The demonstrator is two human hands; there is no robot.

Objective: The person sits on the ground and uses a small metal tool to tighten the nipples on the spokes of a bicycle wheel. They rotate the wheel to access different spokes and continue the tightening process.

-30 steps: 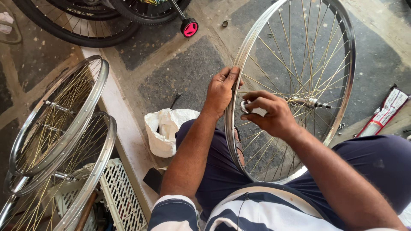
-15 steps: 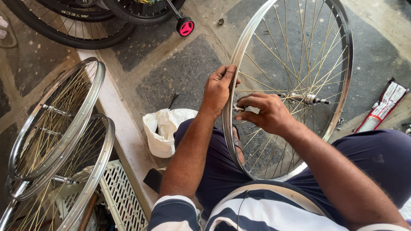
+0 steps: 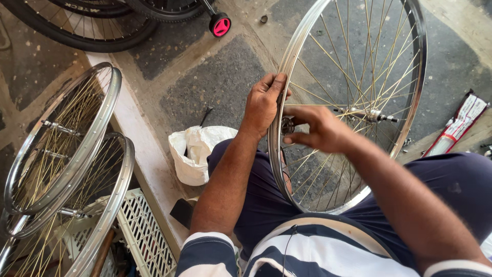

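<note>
Silver rim [image 3: 281, 77] with gold-toned spokes [image 3: 359, 56], two more silver wheels [image 3: 61, 154] with brass-coloured spokes, white crumpled bag [image 3: 197, 151], white lattice crate [image 3: 146, 236], pink-and-black small wheel [image 3: 221, 24], navy shorts [image 3: 451, 184], navy-and-white striped shirt [image 3: 307, 256], grey speckled floor [image 3: 215, 82].

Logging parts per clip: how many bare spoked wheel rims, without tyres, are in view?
3. One rim stands between the person's knees, gripped by the left hand, the right hand at its spokes. Two spare rims lean stacked at left. More may be hidden off-frame.
</note>
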